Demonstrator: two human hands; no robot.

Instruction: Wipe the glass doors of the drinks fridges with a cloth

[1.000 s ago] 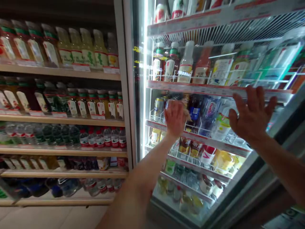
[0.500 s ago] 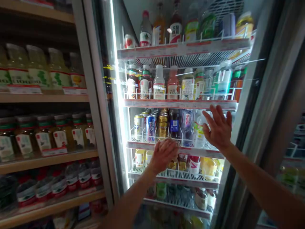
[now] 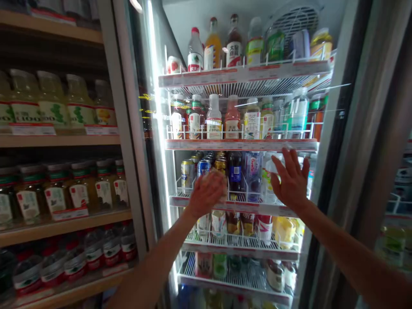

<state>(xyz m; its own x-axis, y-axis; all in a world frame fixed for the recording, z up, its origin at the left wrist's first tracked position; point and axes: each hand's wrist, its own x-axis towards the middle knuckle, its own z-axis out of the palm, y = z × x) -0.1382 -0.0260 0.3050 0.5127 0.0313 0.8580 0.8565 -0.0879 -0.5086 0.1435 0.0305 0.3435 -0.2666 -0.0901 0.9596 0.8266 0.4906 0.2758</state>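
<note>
My left hand [image 3: 206, 195] is raised before the glass door [image 3: 148, 150] of a lit drinks cooler, with its fingers bent round a pale cloth [image 3: 222, 182]. Motion blurs the cloth, and most of it is hidden by the hand. Behind this hand are drink cans, among them a blue can [image 3: 204, 167] and a gold can [image 3: 220, 165]. My right hand [image 3: 291, 182] is spread open, palm toward the glass, in front of the third shelf's right end. It holds nothing. Whether it touches the glass I cannot tell.
Inside the cooler, wire shelves [image 3: 243, 145] carry bottles and cans. To the left, wooden shelves [image 3: 61, 140] hold rows of juice bottles [image 3: 58, 101]. A metal frame [image 3: 133, 141] separates them from the cooler. Another glass front [image 3: 397, 201] is at the right edge.
My left hand has moved up and to the left across the glass with the cloth. The right hand stays nearly in place, fingers spread. The view has shifted slightly.
</note>
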